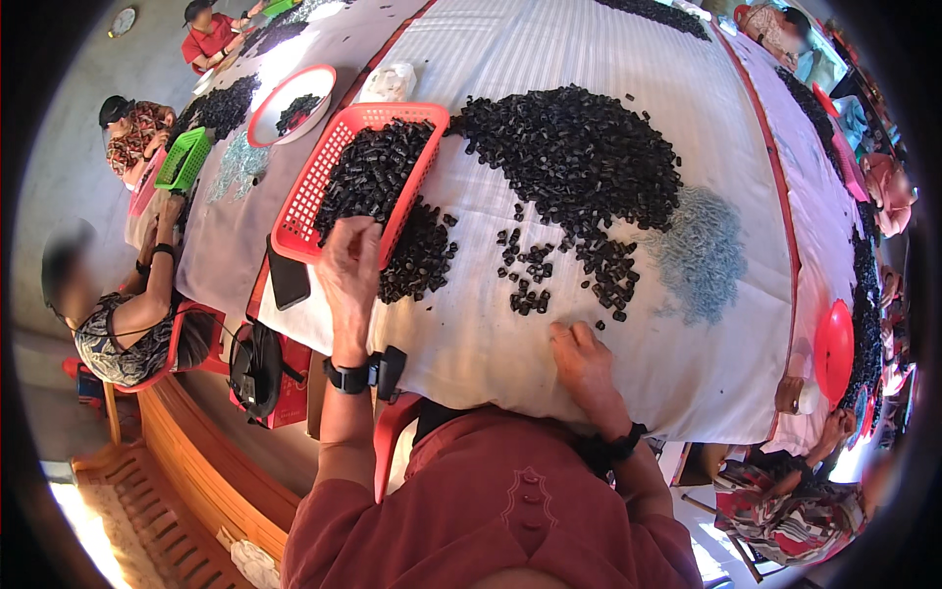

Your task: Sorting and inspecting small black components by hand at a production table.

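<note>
My left hand (350,263) is over the near end of a red plastic basket (297,208), its fingers curled together. Small black plastic pieces (378,167) fill most of that basket. Low on the white cloth rests my right hand (585,361), fingertips bent and pressed together just below a lone black piece (600,324). Whether either hand pinches anything is hidden. Beyond the right hand lie small clusters of black pieces (530,260) and a large heap of them (579,152). Another black heap (420,257) lies beside the basket.
Thin pale-blue bits (702,257) are piled right of the large heap. A dark phone (287,271) lies by the basket's near left corner. Behind it stand a red-rimmed white bowl (294,103) and a crumpled white bag (389,82). Several people sit at both side tables.
</note>
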The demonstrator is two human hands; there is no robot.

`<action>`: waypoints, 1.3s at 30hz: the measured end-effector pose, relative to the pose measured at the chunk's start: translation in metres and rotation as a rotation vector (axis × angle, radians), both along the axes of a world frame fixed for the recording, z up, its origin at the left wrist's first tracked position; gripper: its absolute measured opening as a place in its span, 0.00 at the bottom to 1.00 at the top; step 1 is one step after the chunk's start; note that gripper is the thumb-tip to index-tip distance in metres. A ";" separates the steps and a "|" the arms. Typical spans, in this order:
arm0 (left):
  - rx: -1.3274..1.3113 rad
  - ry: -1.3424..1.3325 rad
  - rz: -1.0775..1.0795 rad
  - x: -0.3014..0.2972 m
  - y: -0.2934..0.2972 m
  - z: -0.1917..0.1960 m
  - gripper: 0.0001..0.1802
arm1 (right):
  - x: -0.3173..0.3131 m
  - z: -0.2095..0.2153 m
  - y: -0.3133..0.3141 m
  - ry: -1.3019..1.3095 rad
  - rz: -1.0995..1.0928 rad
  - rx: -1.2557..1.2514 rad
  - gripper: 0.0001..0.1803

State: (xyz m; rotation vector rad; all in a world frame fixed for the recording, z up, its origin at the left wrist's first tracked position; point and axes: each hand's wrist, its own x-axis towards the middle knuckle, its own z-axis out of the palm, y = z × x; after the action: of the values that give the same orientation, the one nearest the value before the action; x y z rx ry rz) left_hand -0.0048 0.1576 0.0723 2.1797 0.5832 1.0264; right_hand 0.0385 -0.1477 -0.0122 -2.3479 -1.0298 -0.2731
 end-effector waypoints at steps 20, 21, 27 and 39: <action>0.462 0.254 -0.475 0.090 -0.071 -0.061 0.05 | 0.001 -0.012 -0.005 0.137 -0.141 0.356 0.07; 0.465 0.251 -0.476 0.095 -0.073 -0.065 0.05 | 0.001 -0.012 -0.005 0.126 -0.140 0.339 0.08; 0.398 0.426 -0.540 0.105 -0.084 -0.085 0.06 | 0.002 -0.011 -0.005 0.139 -0.114 0.355 0.10; 0.460 0.292 -0.548 0.136 -0.057 -0.085 0.14 | 0.002 -0.011 -0.004 0.202 -0.131 0.315 0.08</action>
State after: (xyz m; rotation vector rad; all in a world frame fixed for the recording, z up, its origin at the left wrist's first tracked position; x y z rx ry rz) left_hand 0.1310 0.1008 -0.0124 2.6965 -0.1624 0.5831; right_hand 0.0407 -0.1518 -0.0236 -2.1076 -0.6837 -0.2233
